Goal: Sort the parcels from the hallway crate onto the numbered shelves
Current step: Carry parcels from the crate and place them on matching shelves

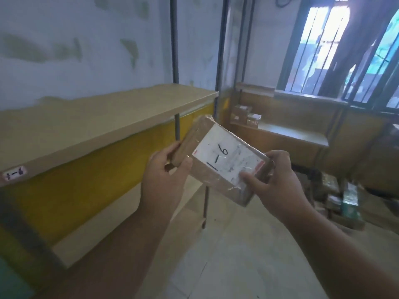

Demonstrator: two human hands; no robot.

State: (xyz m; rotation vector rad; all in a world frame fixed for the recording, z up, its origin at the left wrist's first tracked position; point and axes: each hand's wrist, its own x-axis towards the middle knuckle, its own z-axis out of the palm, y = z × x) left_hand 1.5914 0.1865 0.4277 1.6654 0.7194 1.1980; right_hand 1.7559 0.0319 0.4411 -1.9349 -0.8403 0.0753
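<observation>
Both hands are holding a small flat parcel (218, 160) near the middle of the view: the left hand (164, 180) is curling round its left end, the right hand (280, 182) is pinching its right end, thumb on the white label marked 1-6. It is looking light and stiff, its clear wrap likely slippery, so gripping the ends suits it. The shelf (97, 124) tagged 1-6 (14, 173) is lying just left. Farther right, parcels (246, 115) and floor clutter are blurring out.

Barred window with dark metal frame (336, 46) occupies the upper right; bright daylight behind it. Pale blue-white plastered wall (64, 39) shows greenish patches. Yellow painted lower wall band (86, 169) runs beneath. Light tiled floor (237, 266) below, blurred.
</observation>
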